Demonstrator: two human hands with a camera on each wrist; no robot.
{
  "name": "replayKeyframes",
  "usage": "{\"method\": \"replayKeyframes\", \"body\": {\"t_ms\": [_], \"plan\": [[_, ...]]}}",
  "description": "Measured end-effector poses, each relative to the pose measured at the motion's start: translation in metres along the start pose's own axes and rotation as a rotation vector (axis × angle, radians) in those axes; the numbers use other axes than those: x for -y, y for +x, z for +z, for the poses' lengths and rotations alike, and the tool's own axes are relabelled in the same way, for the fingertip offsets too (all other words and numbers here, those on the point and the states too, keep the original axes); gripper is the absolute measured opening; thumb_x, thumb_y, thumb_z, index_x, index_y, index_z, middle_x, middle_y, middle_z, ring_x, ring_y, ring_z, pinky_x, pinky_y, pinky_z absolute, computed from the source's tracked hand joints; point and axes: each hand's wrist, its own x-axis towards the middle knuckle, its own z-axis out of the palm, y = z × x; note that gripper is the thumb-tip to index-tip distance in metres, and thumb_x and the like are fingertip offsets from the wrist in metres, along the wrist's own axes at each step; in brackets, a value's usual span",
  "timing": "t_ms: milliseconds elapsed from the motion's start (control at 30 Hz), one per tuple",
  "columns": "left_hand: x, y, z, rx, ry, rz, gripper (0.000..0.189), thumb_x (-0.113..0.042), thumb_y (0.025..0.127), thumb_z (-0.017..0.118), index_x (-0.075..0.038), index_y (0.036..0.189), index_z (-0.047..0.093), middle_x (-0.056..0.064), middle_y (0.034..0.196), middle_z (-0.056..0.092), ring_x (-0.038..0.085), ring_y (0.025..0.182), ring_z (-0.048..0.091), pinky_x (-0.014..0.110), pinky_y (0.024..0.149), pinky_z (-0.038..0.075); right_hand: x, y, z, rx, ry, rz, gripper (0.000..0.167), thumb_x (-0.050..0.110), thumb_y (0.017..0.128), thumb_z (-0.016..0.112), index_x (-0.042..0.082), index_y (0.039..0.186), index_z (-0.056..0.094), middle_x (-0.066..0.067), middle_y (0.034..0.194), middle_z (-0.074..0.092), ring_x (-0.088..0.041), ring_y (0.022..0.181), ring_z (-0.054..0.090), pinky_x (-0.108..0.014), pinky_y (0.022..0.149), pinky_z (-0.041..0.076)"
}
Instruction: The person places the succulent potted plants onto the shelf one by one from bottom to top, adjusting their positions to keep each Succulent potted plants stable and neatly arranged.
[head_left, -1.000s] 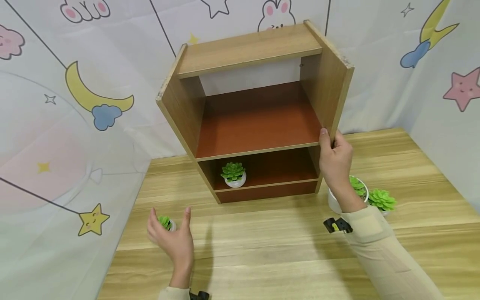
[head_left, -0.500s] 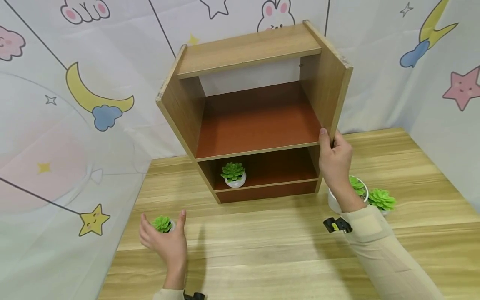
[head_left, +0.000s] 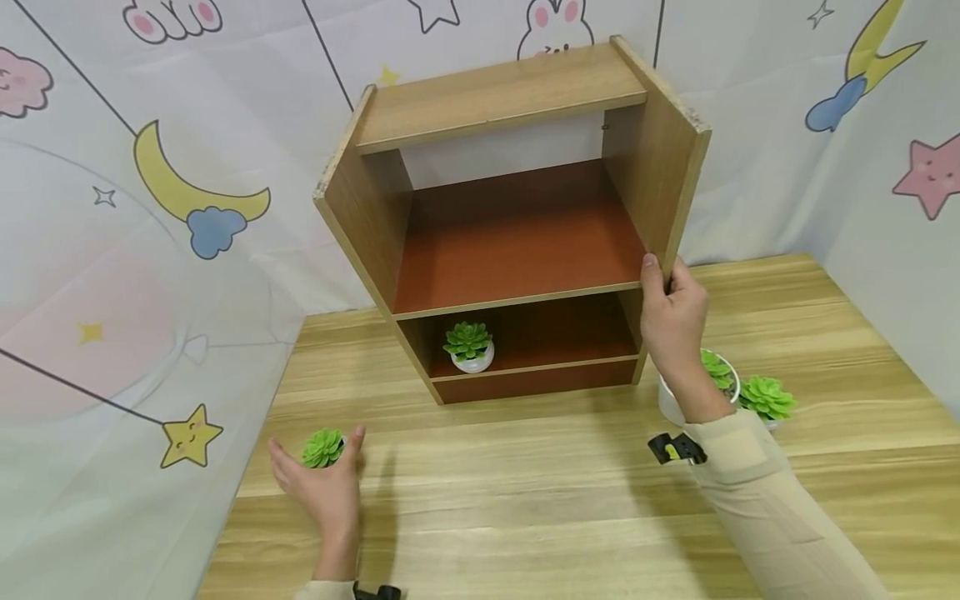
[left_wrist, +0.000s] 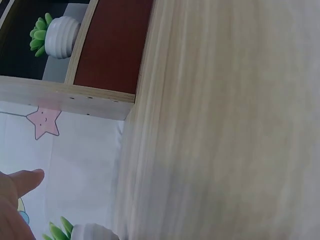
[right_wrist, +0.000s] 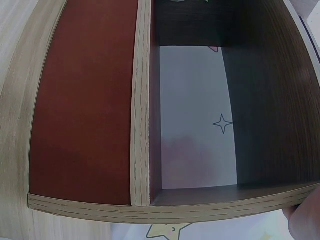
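My right hand (head_left: pixel 673 321) grips the front edge of the right side panel of a small wooden shelf (head_left: pixel 517 300), thumb on the inner face. In the right wrist view part of that hand (right_wrist: pixel 305 220) shows at the lower right corner. My left hand (head_left: pixel 322 492) is spread, thumb and fingers apart on either side of a small potted succulent (head_left: pixel 324 448) at the table's left. Whether it touches the plant cannot be told. The left wrist view has the thumb (left_wrist: pixel 30 181) apart from the white pot (left_wrist: pixel 95 232). Another potted succulent (head_left: pixel 470 347) sits in the shelf's lower compartment, toward its left.
Right of the shelf stand a larger white pot (head_left: pixel 672 402) with a green plant, partly behind my right wrist, and a small succulent (head_left: pixel 767 398). All rest on a wood-grain table (head_left: pixel 510 492). A printed cloth (head_left: pixel 225 317) hangs behind and at the sides.
My left hand has moved left and a little down, bringing the small succulent between its thumb and fingers in view. My right hand keeps its grip and the shelf stays in place.
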Motion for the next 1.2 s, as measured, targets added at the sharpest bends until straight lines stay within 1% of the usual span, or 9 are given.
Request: {"method": "replayKeyframes", "body": {"t_ms": [100,200,400,600,767,833,967,1100,1200], "plan": [[0.001,0.002,-0.003,0.045,-0.018,-0.062,0.128,-0.036,0.07,0.09,-0.021,0.159,-0.001,0.008,0.162,0.0,0.02,0.145,-0.003,0.033,0.113,0.001,0.0,0.0,0.0,-0.002,0.004,0.001,0.031,0.007,0.1,0.053,-0.005,0.072,0.05,0.0,0.056,0.03,-0.004,0.05,0.026,-0.023,0.047,0.019],[0.003,0.003,-0.005,0.077,-0.031,-0.101,0.13,-0.035,0.07,0.09,-0.021,0.158,-0.005,0.008,0.162,-0.003,0.02,0.145,-0.004,0.034,0.113,0.001,-0.001,0.0,0.0,-0.003,0.009,-0.001,0.03,0.007,0.1,0.054,-0.005,0.072,0.051,0.0,0.056,0.03,-0.005,0.051,0.027,-0.023,0.047,0.019],[0.005,0.006,-0.008,0.121,-0.072,-0.173,0.129,-0.026,0.074,0.089,-0.02,0.158,-0.009,0.01,0.162,-0.002,0.024,0.144,-0.003,0.037,0.114,0.003,-0.001,0.001,0.001,0.0,0.016,-0.005,0.028,0.007,0.1,0.053,-0.008,0.076,0.055,-0.001,0.057,0.032,-0.006,0.053,0.028,-0.024,0.048,0.02],[0.014,0.01,-0.008,0.139,-0.056,-0.194,0.124,-0.018,0.076,0.087,-0.011,0.157,-0.007,0.014,0.161,0.0,0.027,0.144,0.001,0.037,0.114,0.002,-0.001,0.0,0.0,0.004,0.02,0.0,0.028,0.007,0.1,0.053,-0.007,0.075,0.054,0.0,0.057,0.033,-0.006,0.052,0.029,-0.023,0.047,0.021],[0.019,0.012,-0.009,0.168,-0.084,-0.223,0.122,-0.013,0.077,0.086,-0.008,0.157,-0.007,0.014,0.161,-0.002,0.026,0.144,0.001,0.036,0.114,0.001,0.0,0.0,0.0,0.006,0.013,0.005,0.029,0.008,0.101,0.053,-0.005,0.075,0.052,0.001,0.057,0.032,-0.007,0.051,0.029,-0.023,0.047,0.021],[0.021,0.013,-0.009,0.165,-0.088,-0.22,0.119,-0.009,0.077,0.085,-0.006,0.157,-0.003,0.015,0.161,0.0,0.026,0.144,0.003,0.035,0.114,0.003,0.0,0.0,0.0,0.007,0.008,0.007,0.028,0.008,0.101,0.053,-0.005,0.076,0.053,0.001,0.057,0.032,-0.007,0.052,0.029,-0.023,0.047,0.021],[0.023,0.015,-0.011,0.153,-0.078,-0.211,0.11,-0.003,0.077,0.083,-0.001,0.156,0.007,0.02,0.159,0.011,0.029,0.144,0.011,0.036,0.115,0.006,0.001,0.0,-0.001,0.009,0.0,0.01,0.027,0.008,0.1,0.053,-0.006,0.077,0.055,0.0,0.057,0.033,-0.007,0.052,0.03,-0.023,0.047,0.022],[0.025,0.017,-0.011,0.145,-0.076,-0.204,0.101,0.001,0.077,0.082,0.003,0.154,0.017,0.023,0.154,0.025,0.031,0.142,0.021,0.037,0.115,0.013,0.001,0.0,-0.001,0.008,-0.003,0.01,0.028,0.007,0.1,0.053,-0.005,0.076,0.054,0.0,0.057,0.033,-0.006,0.052,0.029,-0.023,0.047,0.021],[0.025,0.019,-0.011,0.138,-0.067,-0.198,0.094,0.003,0.077,0.081,0.004,0.152,0.026,0.021,0.15,0.035,0.03,0.14,0.029,0.037,0.114,0.019,0.001,0.0,-0.001,0.006,0.001,0.004,0.029,0.007,0.1,0.053,-0.005,0.074,0.052,0.0,0.056,0.032,-0.006,0.051,0.029,-0.023,0.047,0.021]]}}
